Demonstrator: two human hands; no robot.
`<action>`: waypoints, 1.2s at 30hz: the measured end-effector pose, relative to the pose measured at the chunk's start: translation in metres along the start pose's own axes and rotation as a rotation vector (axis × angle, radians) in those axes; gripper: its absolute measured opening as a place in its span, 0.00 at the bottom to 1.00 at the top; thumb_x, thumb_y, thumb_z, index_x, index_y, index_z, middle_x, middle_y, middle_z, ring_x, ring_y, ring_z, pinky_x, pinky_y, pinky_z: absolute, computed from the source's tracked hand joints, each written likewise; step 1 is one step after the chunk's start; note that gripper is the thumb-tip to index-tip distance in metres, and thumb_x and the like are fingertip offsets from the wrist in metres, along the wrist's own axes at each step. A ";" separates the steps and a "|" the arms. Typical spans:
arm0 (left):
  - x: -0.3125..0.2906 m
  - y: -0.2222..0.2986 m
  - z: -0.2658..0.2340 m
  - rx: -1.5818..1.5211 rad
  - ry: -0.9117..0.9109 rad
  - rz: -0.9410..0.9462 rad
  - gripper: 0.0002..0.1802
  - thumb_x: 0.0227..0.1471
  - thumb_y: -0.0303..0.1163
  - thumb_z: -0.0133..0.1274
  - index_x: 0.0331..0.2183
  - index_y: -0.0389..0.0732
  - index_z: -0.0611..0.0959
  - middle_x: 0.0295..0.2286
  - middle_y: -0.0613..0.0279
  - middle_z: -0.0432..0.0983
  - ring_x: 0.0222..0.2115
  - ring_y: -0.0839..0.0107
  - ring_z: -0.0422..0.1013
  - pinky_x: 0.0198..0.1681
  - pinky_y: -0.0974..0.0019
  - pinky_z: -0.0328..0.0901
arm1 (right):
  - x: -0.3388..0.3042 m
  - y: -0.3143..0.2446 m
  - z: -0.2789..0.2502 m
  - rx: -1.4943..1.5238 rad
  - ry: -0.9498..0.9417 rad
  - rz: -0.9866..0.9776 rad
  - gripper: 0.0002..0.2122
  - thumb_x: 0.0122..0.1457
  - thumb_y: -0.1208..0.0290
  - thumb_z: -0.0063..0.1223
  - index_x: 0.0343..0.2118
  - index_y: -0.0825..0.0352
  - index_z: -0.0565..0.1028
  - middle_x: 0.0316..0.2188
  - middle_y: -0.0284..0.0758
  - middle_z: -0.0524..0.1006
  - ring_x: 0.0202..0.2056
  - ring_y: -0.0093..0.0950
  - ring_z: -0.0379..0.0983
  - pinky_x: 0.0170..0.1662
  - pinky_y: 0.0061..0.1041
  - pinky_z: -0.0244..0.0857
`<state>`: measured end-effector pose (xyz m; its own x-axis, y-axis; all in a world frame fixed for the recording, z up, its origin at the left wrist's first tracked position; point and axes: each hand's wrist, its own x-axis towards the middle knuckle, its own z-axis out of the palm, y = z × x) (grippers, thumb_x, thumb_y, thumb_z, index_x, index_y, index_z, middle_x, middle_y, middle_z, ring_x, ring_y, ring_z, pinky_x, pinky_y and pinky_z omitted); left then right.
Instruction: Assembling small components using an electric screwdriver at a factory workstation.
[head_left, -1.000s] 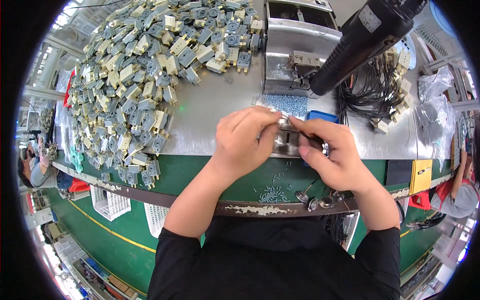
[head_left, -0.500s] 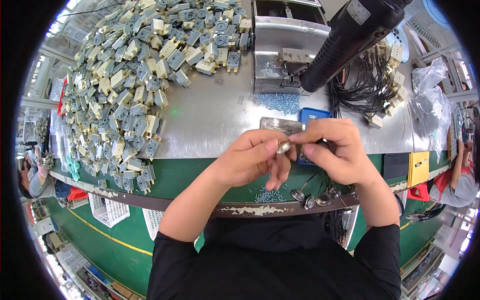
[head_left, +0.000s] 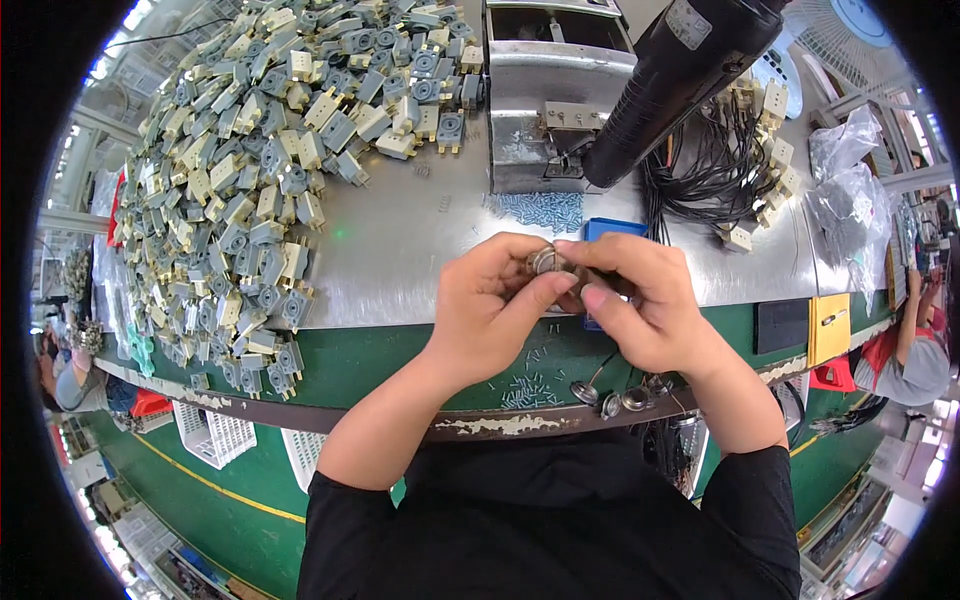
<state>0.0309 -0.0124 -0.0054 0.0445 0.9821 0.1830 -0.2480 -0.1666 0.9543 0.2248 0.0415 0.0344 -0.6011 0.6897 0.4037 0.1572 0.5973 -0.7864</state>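
left hand [head_left: 495, 305] + right hand [head_left: 640, 310] both pinching small round metal part [head_left: 545, 261] | lifted off steel bench [head_left: 400, 240] toward chest since earlier, looks mid-assembly

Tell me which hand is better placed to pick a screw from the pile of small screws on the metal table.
Right, probably. The right hand sits just below the screws, while the left hand lies slightly farther left. Both hands pinch the small metal part, so either must let go first.

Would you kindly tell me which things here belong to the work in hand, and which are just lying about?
In hand:
left hand
right hand
small metal part, held between both

Lying about:
heap of grey and cream parts
screws
black tool
wire bundle
metal discs
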 end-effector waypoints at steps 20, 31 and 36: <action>0.005 0.003 -0.013 0.052 -0.225 -0.211 0.17 0.73 0.38 0.46 0.42 0.31 0.76 0.22 0.58 0.78 0.20 0.73 0.75 0.23 0.72 0.69 | -0.001 -0.002 -0.012 0.158 -0.178 0.170 0.23 0.63 0.81 0.48 0.62 0.71 0.74 0.33 0.44 0.81 0.32 0.35 0.77 0.40 0.32 0.70; 0.010 0.013 -0.030 -0.188 -0.457 -0.410 0.16 0.73 0.36 0.45 0.40 0.31 0.77 0.21 0.59 0.78 0.18 0.72 0.75 0.22 0.71 0.68 | 0.013 -0.011 -0.026 0.157 -0.335 0.256 0.20 0.64 0.80 0.50 0.59 0.70 0.77 0.31 0.45 0.82 0.30 0.33 0.79 0.38 0.31 0.71; 0.010 0.008 -0.017 -0.180 -0.307 -0.359 0.18 0.72 0.38 0.46 0.39 0.31 0.76 0.21 0.57 0.78 0.17 0.71 0.74 0.21 0.71 0.68 | 0.004 -0.005 -0.019 0.095 -0.264 0.237 0.20 0.64 0.83 0.50 0.59 0.71 0.76 0.30 0.44 0.82 0.29 0.31 0.79 0.37 0.29 0.72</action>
<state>0.0133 -0.0028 0.0004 0.4334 0.8990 -0.0624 -0.3262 0.2211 0.9191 0.2364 0.0494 0.0487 -0.7404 0.6673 0.0806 0.2503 0.3850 -0.8883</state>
